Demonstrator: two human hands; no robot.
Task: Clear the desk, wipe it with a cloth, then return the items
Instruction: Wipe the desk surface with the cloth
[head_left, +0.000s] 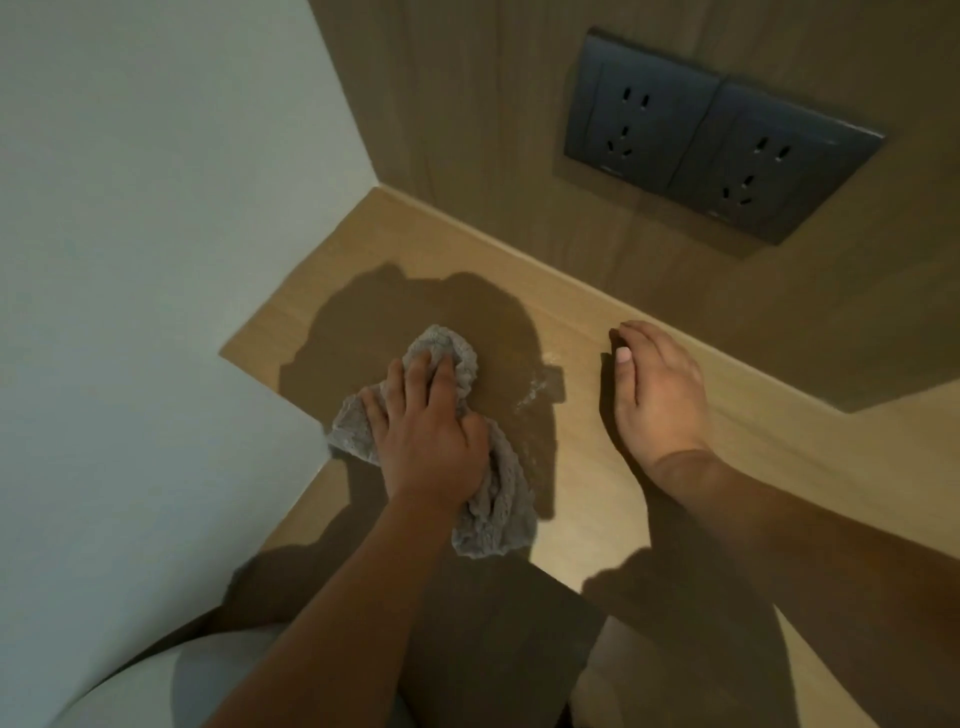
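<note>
A crumpled grey cloth (496, 499) lies on the light wooden desk (582, 322), near its left end. My left hand (426, 431) presses down on the cloth, fingers spread over its upper part and gripping it. My right hand (657, 395) rests flat on the desk to the right of the cloth, fingers together and pointing toward the back wall, holding nothing. A faint whitish smear (535, 389) marks the desk surface between the two hands.
A wood-panelled back wall carries two dark grey power sockets (722, 140) above the desk. A pale wall (156, 260) closes off the left side. My body's shadow falls across the desk's front.
</note>
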